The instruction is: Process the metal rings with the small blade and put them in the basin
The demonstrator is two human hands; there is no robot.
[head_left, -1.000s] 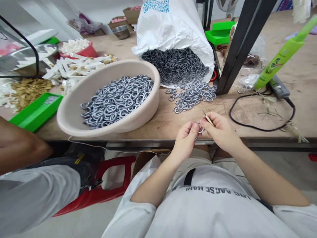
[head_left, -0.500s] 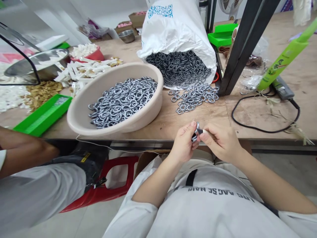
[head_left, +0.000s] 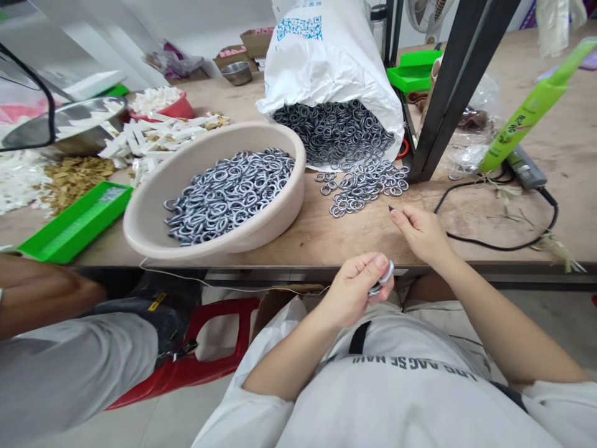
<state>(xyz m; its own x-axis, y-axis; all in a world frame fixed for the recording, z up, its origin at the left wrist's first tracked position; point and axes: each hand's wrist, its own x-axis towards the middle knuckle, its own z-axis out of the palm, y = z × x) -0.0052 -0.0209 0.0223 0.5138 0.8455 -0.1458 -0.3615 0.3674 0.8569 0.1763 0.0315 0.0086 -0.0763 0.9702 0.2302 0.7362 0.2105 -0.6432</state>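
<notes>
My left hand (head_left: 357, 287) is closed around grey metallic rings (head_left: 388, 272) just in front of the table edge. To its right and farther forward, my right hand (head_left: 422, 233) pinches a small dark pointed thing (head_left: 391, 210) over the table. A pile of loose rings (head_left: 364, 185) lies on the wood beyond my hands. Many more rings spill from the mouth of a white sack (head_left: 326, 68). A beige basin (head_left: 209, 249) on the left holds a heap of the same rings.
A black metal post (head_left: 450, 99) rises right of the sack. A green tube (head_left: 527, 121) and a black cable (head_left: 494, 247) lie at the right. On the left are a green tray (head_left: 77, 224), white pieces and another person's arm (head_left: 46, 289).
My hands have moved apart. The left came down and nearer my body with the rings, and the right went up and to the right with the dark thing.
</notes>
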